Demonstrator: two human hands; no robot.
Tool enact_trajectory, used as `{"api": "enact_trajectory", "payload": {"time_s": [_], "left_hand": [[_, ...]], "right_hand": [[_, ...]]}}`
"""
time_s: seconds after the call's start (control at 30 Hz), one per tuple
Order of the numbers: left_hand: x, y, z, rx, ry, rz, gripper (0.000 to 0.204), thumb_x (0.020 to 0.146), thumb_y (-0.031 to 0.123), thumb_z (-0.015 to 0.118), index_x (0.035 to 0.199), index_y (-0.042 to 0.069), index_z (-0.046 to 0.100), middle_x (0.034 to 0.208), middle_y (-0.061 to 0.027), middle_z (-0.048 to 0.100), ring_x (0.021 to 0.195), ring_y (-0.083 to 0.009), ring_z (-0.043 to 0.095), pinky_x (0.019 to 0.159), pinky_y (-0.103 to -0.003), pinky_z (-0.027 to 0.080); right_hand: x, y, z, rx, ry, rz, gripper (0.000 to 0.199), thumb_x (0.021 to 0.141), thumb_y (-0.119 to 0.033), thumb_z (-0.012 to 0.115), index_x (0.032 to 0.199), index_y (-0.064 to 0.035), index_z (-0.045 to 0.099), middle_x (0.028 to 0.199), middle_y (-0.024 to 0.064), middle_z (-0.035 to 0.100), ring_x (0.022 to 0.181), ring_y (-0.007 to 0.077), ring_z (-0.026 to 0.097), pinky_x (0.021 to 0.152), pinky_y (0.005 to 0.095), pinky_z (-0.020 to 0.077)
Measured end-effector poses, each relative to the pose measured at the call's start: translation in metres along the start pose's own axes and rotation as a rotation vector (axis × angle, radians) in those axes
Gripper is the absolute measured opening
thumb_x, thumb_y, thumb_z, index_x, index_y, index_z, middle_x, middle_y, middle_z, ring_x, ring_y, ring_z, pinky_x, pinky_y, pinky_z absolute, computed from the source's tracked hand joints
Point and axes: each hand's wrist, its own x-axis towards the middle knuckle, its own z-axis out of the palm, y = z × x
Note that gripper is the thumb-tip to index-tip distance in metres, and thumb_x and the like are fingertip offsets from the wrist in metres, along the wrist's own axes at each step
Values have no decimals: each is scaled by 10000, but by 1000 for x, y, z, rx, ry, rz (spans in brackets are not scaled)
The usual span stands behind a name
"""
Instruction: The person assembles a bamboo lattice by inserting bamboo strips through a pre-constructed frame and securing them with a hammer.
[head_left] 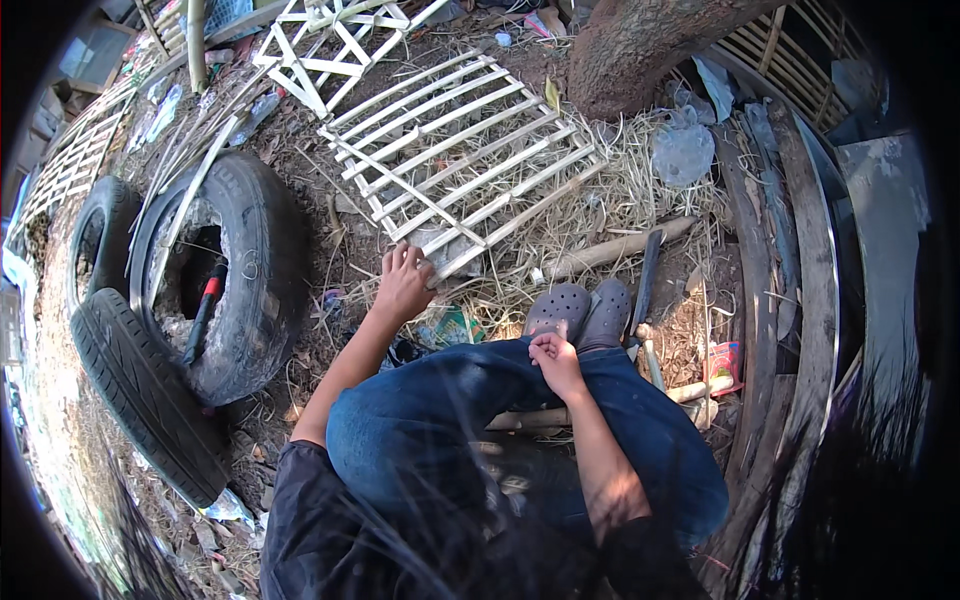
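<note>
A flat lattice panel of pale split-bamboo strips (470,150) lies on the straw-strewn ground in front of me. My left hand (403,283) is at its near corner, fingers bent over the end of a strip and closed on it. A crossing strip runs diagonally over the panel's left part. My right hand (556,362) is raised over my right knee, away from the panel. Its fingers are curled together, and whatever they may hold is hidden. Below it are my grey clogs (558,308). A long tool with a black and red handle (207,313) rests inside an old tire (265,270) at my left.
Two more tires (145,400) stand at the left. Another bamboo lattice (330,50) lies at the far side. A tree trunk (620,60) rises behind the panel. A thick pole (620,248) lies beyond my feet, and long weathered planks (815,270) line the right side.
</note>
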Motion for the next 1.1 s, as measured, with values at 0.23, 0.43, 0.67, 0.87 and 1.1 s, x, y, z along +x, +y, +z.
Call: {"api": "enact_trajectory", "payload": {"time_s": [0.23, 0.43, 0.67, 0.87, 1.1], "left_hand": [[-31, -57, -3, -10, -10, -83, 400, 620, 209, 790, 984, 137, 640, 1235, -108, 468, 1301, -348, 313, 1044, -514, 259], [-27, -58, -9, 72, -119, -100, 444, 617, 259, 809, 1011, 157, 631, 1241, -123, 469, 1304, -362, 312, 1043, -523, 257], [-4, -30, -8, 81, -32, -91, 590, 627, 361, 794, 1117, 123, 567, 1209, -117, 490, 1267, -332, 354, 1010, -513, 278], [9, -27, 3, 124, -74, -102, 389, 657, 261, 736, 967, 68, 599, 1098, -118, 536, 1190, -292, 420, 991, -480, 302], [8, -27, -10, 125, 36, 1, 335, 632, 222, 705, 910, 77, 590, 1000, -88, 570, 1101, -263, 487, 959, -436, 340]], "right_hand": [[1, -6, 0, 19, -16, 34, 85, 900, -53, 603, 960, 4, 582, 799, 34, 617, 708, 92, 594, 659, 227, 504], [7, -14, -7, 50, -17, 132, 101, 926, -79, 574, 982, 5, 568, 747, 85, 644, 629, 116, 609, 593, 222, 484], [12, -14, -5, 41, -6, 181, 118, 937, -104, 566, 990, 1, 575, 738, 91, 653, 598, 129, 620, 560, 230, 493], [16, -19, -8, 39, 18, 222, 131, 942, -102, 557, 1000, 13, 576, 712, 116, 657, 563, 150, 632, 526, 241, 512], [16, -22, -6, 50, 7, 233, 136, 944, -122, 562, 1013, -7, 586, 709, 110, 661, 567, 145, 637, 526, 237, 510]]}}
